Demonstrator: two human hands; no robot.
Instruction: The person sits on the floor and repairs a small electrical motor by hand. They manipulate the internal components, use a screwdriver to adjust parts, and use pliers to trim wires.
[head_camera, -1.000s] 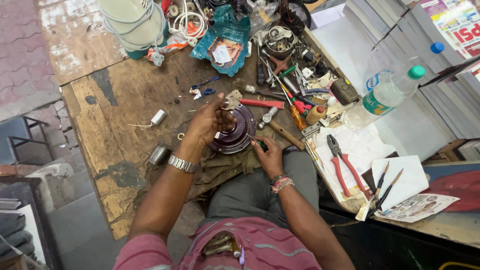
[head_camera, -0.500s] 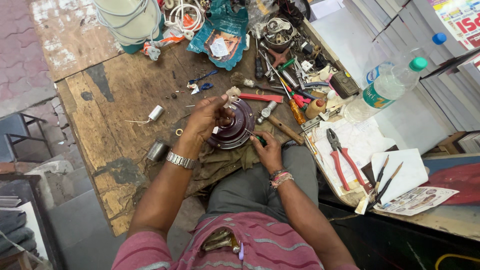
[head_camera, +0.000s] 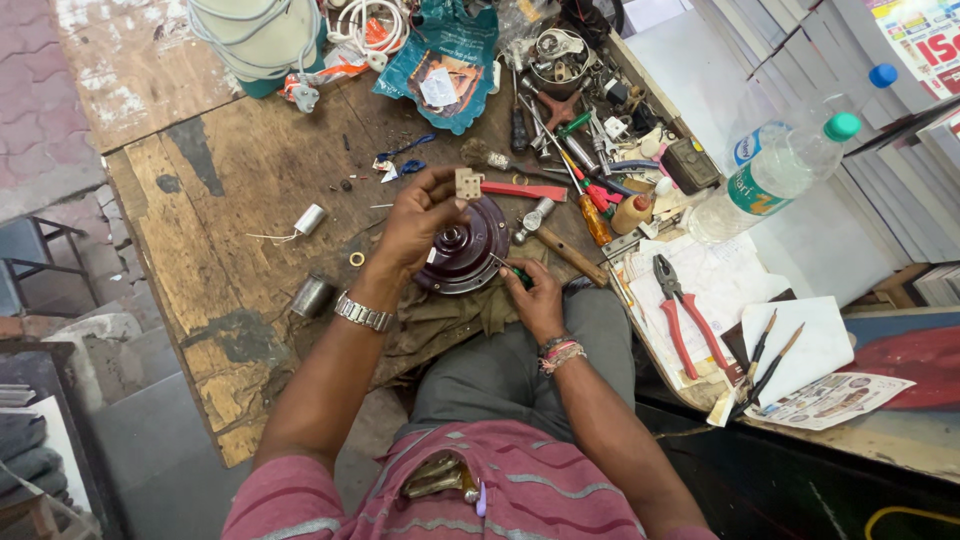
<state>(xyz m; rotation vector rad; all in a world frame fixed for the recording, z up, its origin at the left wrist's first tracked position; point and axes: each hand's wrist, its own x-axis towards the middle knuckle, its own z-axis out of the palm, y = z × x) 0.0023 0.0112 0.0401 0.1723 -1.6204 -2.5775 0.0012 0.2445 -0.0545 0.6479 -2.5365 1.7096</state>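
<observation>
Counts on the cluttered wooden tabletop (head_camera: 250, 190)

Two hands: left hand (head_camera: 420, 220) and right hand (head_camera: 535, 300). One maroon round motor housing (head_camera: 470, 250). One pair of red-handled pliers (head_camera: 685, 310). Two thin brushes (head_camera: 765, 355) on one white sheet. One green-capped plastic bottle (head_camera: 770, 175). Two small metal cylinders: one (head_camera: 312, 218) far left, one (head_camera: 315, 295) nearer. One teal plastic bag (head_camera: 440, 65). One wristwatch (head_camera: 362, 312).

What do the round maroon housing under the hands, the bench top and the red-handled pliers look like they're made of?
Round maroon housing: likely painted metal, glossy with highlights on its ribs. Bench top: bare worn wood or plywood, with grain, dark stains and chipped edges. Red-handled pliers: dull grey steel jaws and smooth red grips, probably plastic or rubber sleeves.
</observation>
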